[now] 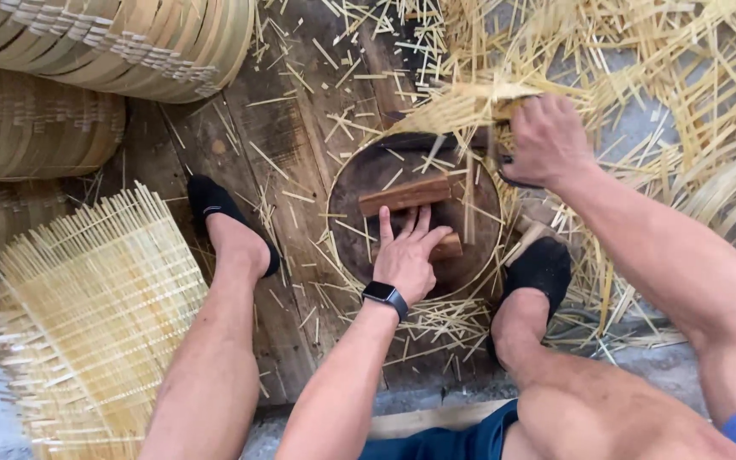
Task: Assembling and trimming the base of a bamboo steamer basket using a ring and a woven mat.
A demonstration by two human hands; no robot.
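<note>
My left hand (408,252), a dark watch at the wrist, presses flat on a brown wooden block (405,194) inside a round bamboo hoop frame (334,213) lying on dark floor planks. My right hand (547,140) is shut on a dark tool handle at the hoop's far right rim, beside a bundle of thin bamboo strips (457,102) that fans over the rim. What the tool's end looks like is hidden by the hand and strips.
My two feet in black socks (215,204) (543,266) rest on either side of the hoop. A stack of woven bamboo mats (87,315) lies at left, stacked bamboo hoops (104,43) at upper left. Loose strips (683,77) litter the right.
</note>
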